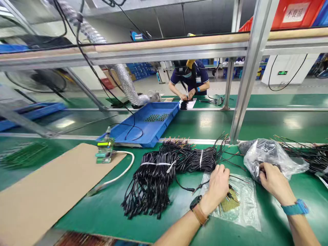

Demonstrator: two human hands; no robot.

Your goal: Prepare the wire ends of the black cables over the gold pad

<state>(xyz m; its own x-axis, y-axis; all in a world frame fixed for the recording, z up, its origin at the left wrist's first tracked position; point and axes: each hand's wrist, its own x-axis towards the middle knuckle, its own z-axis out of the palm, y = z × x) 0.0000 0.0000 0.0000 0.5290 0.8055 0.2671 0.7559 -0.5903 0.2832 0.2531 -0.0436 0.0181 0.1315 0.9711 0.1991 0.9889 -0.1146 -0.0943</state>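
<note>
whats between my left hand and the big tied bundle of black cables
In the head view, just one loose black lead curving over the green mat between the left hand and the cable bundle.

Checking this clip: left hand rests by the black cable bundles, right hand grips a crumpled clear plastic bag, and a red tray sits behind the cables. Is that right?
One detail is wrong: the tray behind the black cable bundles is blue, not red, as the head view shows. The left hand does rest by the bundles, and the right hand grips the crumpled clear plastic bag.
</note>
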